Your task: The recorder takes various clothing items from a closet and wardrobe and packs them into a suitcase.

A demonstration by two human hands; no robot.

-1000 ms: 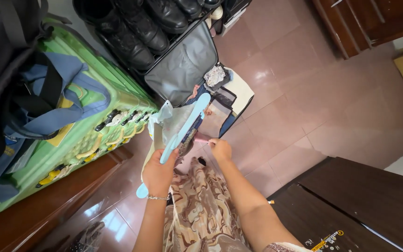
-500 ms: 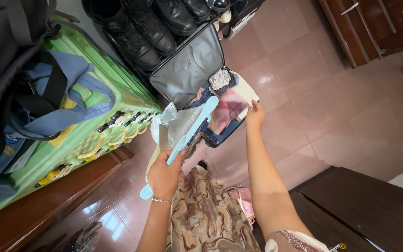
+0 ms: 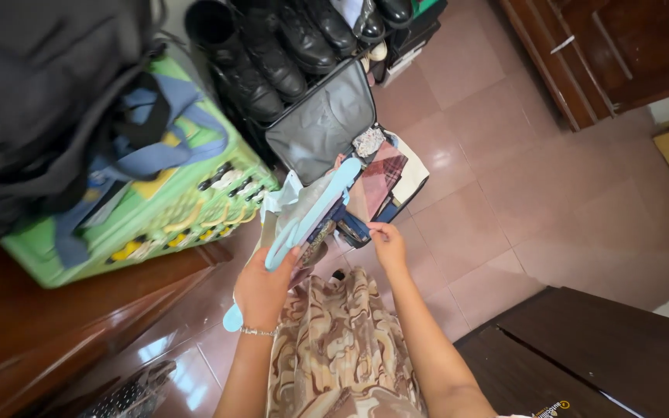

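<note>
My left hand (image 3: 261, 290) grips a light blue plastic hanger (image 3: 307, 217) together with a pale cloth (image 3: 292, 203) draped on it. The hanger slants up toward an open dark suitcase (image 3: 323, 120) lying on the floor, which holds folded clothes (image 3: 381, 174), a plaid piece on top. My right hand (image 3: 387, 244) is at the near edge of the suitcase, fingers pinched on the edge of a garment there. A brown patterned skirt (image 3: 334, 340) covers my legs below.
A green suitcase (image 3: 172, 197) with a blue bag and a black backpack (image 3: 40, 101) on top stands at the left. Black shoes (image 3: 272, 46) line a rack behind the open case. Dark wooden furniture (image 3: 605, 340) lies at lower right, a wooden door (image 3: 598, 46) at upper right.
My right hand pulled back from the far right corner of the suitcase to its near edge. The view shifted a little; the left hand keeps the hanger.
</note>
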